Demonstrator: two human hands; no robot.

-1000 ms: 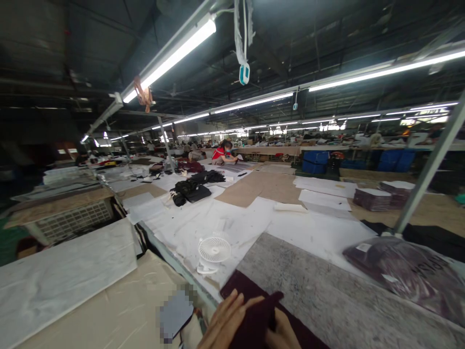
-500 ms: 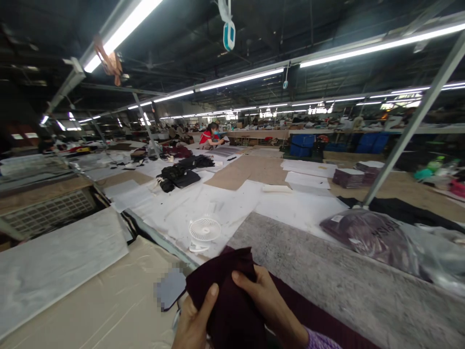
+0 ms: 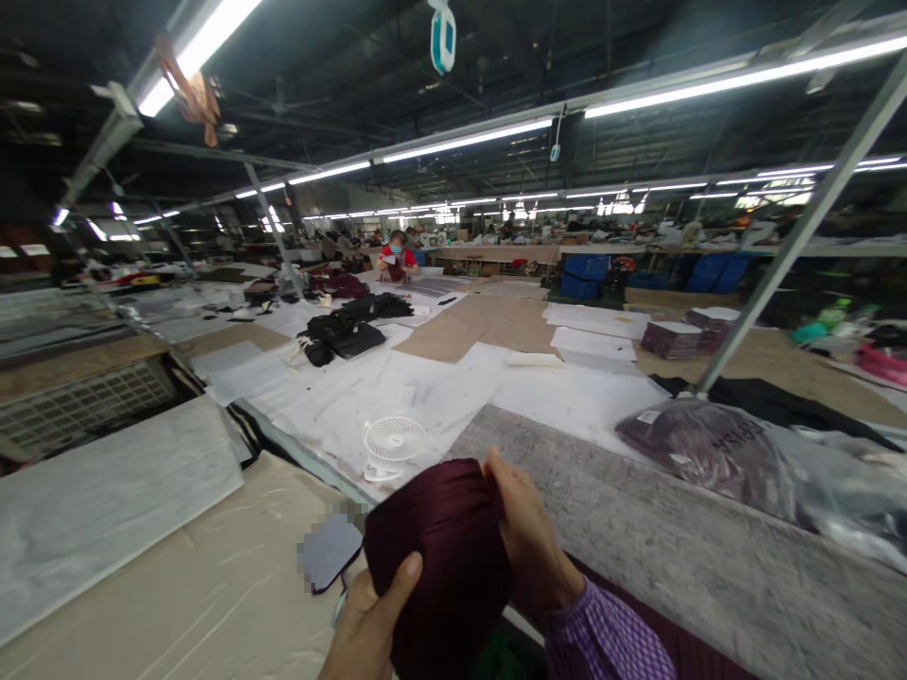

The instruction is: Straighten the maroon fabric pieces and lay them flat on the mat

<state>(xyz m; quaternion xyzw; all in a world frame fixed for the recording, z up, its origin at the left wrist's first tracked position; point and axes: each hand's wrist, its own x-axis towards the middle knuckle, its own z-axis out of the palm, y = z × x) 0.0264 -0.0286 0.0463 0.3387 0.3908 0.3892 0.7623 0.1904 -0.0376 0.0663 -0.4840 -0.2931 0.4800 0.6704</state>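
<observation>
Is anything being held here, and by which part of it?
Yes, a dark maroon cloth, held between both hands: the left hand has it by the left edge, thumb on top; the right hand lies along its right edge.

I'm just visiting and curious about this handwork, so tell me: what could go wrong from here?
The maroon cloth shows creases near its top, so it might end up wrinkled. The left grip has its thumb on the cloth, but the right grip lies along the other side with its thumb out of sight; if that hold is loose, the cloth could slip. The white fan stands just beyond, so a wide sweep might knock it.
</observation>
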